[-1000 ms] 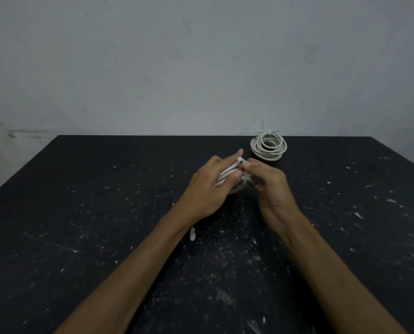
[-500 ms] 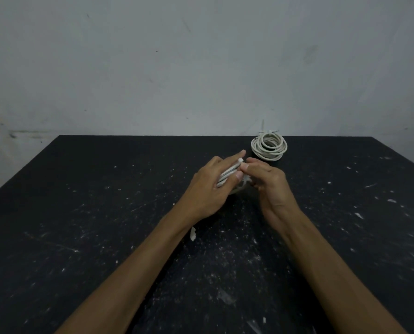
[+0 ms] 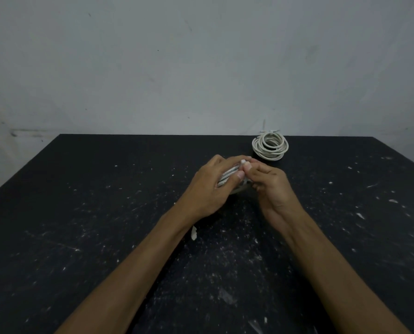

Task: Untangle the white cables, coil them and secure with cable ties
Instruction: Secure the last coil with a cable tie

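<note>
My left hand (image 3: 213, 183) grips a bundle of white cable (image 3: 227, 175) just above the middle of the black table (image 3: 80, 213); several strands show between its thumb and fingers. My right hand (image 3: 268, 183) meets it from the right, and its thumb and forefinger pinch a small white end (image 3: 243, 162) at the top of the bundle. Whether that end is a cable tip or a tie I cannot tell. Most of the bundle is hidden by both hands. A second white cable coil (image 3: 270, 146), bound by a cable tie with its tails sticking up, lies at the table's far edge.
A small white scrap (image 3: 193, 233) lies on the table beside my left wrist. White flecks and scratches cover the tabletop. A pale grey wall (image 3: 201, 68) rises right behind the table's far edge.
Both hands have shifted slightly away from me with the bundle. My left forefinger, stretched out before, now curls over the bundle, and my right fingertips have closed on the white end at its top.
</note>
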